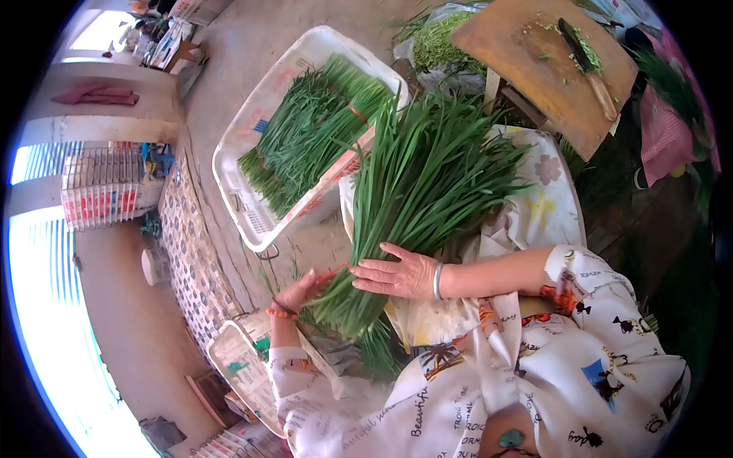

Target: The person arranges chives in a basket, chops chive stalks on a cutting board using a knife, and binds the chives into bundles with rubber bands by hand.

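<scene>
A large loose bunch of garlic chives [427, 175] lies across my lap, its long leaves fanned toward the top and its stem ends low. My right hand [403, 275], with a silver bangle at the wrist, rests across the stems, fingers over them and thumb apart. On the stems' left side is my left hand [296, 293], wearing a red beaded bracelet. Its fingers are closed at a thin red band [333, 272] that runs toward the stems; they are partly hidden. A pale patterned cloth [538, 202] spreads beneath the bunch.
A white plastic crate [229, 164] beyond my hands holds banded chive bundles [313, 130]. At upper right, a knife [588, 69] lies on a wooden board [519, 34], beside a bag of chopped greens [443, 42]. Another basket [229, 355] stands at lower left.
</scene>
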